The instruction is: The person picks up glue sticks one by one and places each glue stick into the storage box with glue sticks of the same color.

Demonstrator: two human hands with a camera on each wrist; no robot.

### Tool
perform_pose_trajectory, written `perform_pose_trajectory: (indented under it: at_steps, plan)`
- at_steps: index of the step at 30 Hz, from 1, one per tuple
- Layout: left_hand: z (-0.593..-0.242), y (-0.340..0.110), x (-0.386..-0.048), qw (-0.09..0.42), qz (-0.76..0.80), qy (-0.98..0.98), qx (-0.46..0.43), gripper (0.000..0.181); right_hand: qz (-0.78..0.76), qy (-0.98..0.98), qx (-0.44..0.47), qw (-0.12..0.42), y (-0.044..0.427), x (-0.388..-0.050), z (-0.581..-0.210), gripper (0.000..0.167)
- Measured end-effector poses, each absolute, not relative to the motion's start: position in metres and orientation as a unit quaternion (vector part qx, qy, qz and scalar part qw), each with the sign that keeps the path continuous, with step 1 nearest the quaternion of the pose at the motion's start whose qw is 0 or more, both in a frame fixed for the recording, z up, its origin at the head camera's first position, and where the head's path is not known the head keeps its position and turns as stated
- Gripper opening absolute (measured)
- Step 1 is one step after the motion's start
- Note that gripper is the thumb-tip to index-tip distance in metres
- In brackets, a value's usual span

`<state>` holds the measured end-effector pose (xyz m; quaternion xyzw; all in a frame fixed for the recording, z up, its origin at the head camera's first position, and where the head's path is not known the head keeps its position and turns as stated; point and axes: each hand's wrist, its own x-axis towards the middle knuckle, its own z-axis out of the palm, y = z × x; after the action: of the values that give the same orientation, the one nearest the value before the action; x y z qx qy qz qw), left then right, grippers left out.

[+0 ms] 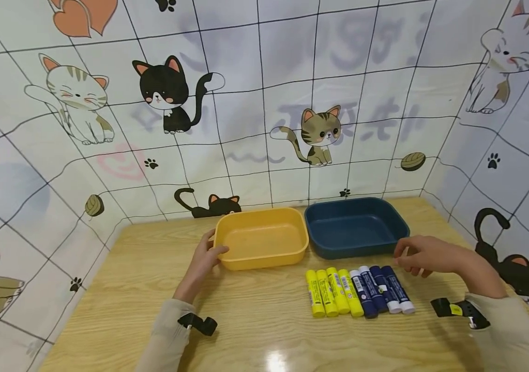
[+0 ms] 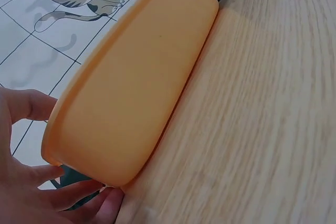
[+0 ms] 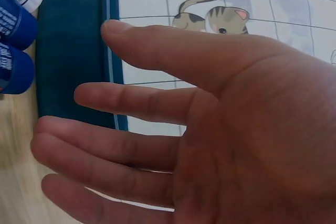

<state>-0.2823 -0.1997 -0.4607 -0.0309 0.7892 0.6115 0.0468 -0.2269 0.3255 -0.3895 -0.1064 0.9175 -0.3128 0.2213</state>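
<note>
My left hand [image 1: 201, 263] grips the left end of a yellow plastic tray [image 1: 264, 261], its thumb over the rim and its fingers along the outside. The left wrist view shows those fingers against the end wall of the tray [image 2: 126, 77]. Close beside it stands a dark blue tray [image 1: 362, 250]. My right hand [image 1: 432, 254] hovers by the blue tray's front right corner, fingers loosely spread and holding nothing. In front of the blue tray lies a row of glue sticks: several yellow ones [image 1: 337, 292] on the left, several navy-and-white ones [image 1: 380, 290] on the right.
The wooden table [image 1: 255, 310] extends toward me in front of the trays. Behind them rises a wall covering [image 1: 245, 103] printed with cats and grid lines, and it also bounds both sides. Each wrist wears a black strap [image 1: 462, 312].
</note>
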Motion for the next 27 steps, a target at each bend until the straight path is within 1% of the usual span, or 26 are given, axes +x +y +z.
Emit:
perform_pose_trajectory:
  at_steps: [4,13,20,27]
  plan:
    - [-0.464,-0.202,-0.283,0.039,0.618,0.784,-0.038,0.072,-0.315,0.912,-0.102,0.241,0.324,-0.231,-0.394,0.034]
    - [-0.472,-0.206,-0.284,0.042,0.615,0.786,-0.054,0.071,-0.324,0.905,-0.104,0.255,0.322,-0.232,-0.404,0.037]
    - [-0.472,-0.206,-0.286,0.047,0.610,0.789,-0.052,0.069,-0.297,0.909,-0.081,0.282,0.320,-0.236,-0.411,0.047]
    - [-0.471,-0.205,-0.288,0.047,0.605,0.794,-0.052,0.069,-0.303,0.900,-0.071,0.304,0.319,-0.240,-0.416,0.052]
